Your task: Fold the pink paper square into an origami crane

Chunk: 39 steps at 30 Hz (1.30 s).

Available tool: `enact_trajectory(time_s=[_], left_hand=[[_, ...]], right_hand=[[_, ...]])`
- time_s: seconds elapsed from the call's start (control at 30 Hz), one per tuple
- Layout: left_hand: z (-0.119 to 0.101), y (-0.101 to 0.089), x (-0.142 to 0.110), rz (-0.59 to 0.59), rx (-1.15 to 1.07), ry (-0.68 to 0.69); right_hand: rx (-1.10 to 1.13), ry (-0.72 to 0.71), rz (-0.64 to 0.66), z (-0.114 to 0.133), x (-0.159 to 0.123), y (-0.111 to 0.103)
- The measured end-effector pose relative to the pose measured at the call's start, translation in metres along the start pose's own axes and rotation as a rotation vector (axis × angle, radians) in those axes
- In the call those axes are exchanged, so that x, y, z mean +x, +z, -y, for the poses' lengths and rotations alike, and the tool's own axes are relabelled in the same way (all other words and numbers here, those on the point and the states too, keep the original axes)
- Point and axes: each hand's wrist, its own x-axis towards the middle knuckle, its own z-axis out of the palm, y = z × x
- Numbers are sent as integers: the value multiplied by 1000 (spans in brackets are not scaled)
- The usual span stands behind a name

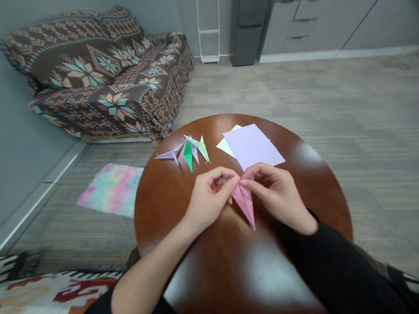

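Note:
Between both hands is a folded pink origami paper (pixel 245 201), its long point aimed down toward me. My left hand (pixel 212 194) pinches its upper left edge with thumb and fingers. On the other side, my right hand (pixel 273 189) pinches the top right of the same paper, thumb in front. The fingertips of the two hands nearly meet at the top, hiding that part of the folds. Just beyond the hands lies a lilac paper sheet (pixel 253 146), on top of a pale green sheet (pixel 225 148).
Several folded paper cranes, among them a lilac one (pixel 170 153) and a green one (pixel 187 155), sit at the far left of the round brown table (pixel 157 200). Behind stands a sofa with a patterned cover (pixel 114 83). A pastel fluffy mat (pixel 111 187) lies on the floor.

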Motion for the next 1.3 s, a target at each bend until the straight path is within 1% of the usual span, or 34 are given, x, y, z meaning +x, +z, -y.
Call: enact_trajectory(time_s=[0.17,0.23,0.4,0.67,0.8,0.87,1.03,1.17,1.3], left_hand=[[3,0,2,-36,-34,-36],[4,0,2,-50,-63,-38],[5,2,2,-74,-111,-56],[5,3,3,-50,-110,-53],[6,2,2,7,-83,-14],[7,2,2,27,-88,2],[8,1,3,-34,-92,31],[2,1,1,-15,-23,25],[-1,1,0,-7,17,18]], right_hand=[[-126,-101,-7,0,-1,1],[-171,-138,13,0,-1,1],[-148,-55,-28,0,-1,2],[-106,-3,-8,0,-1,1],[-92,6,17,1,0,1],[-45,22,32,3,0,1],[84,20,56,7,0,1],[102,18,49,6,-1,1],[69,14,14,3,-2,4]])
